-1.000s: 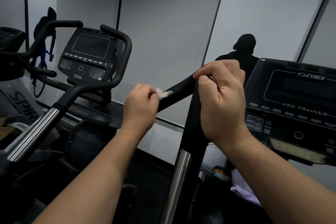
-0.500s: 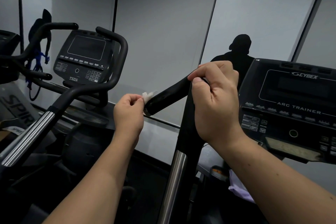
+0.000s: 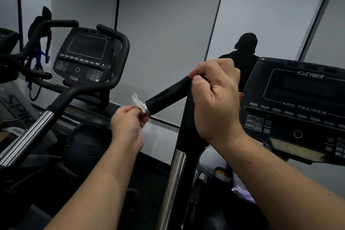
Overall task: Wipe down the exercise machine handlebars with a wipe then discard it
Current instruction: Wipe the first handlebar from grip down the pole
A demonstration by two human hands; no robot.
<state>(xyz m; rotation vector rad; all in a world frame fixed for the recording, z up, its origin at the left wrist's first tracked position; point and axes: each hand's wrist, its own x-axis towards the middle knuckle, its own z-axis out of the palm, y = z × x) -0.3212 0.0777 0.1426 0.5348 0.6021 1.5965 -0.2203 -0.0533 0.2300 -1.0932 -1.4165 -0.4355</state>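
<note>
A black handlebar [image 3: 166, 93] of the Cybex arc trainer slants up to the right, with a silver end cap at its lower left tip. My left hand [image 3: 128, 127] pinches a small crumpled white wipe [image 3: 137, 102] that touches that end cap. My right hand [image 3: 216, 102] is closed around the upper part of the same bar, where it meets the upright black and chrome post [image 3: 177, 164].
The arc trainer console [image 3: 298, 106] stands at the right. A second machine with console [image 3: 85, 56] and curved black handlebars [image 3: 115, 78] stands at the left. Grey wall panels lie ahead, with a dark reflection of a person. The floor below is dim.
My left hand has slid the wipe down the bar from its middle to the lower end cap. My right hand has kept its grip on the bar.
</note>
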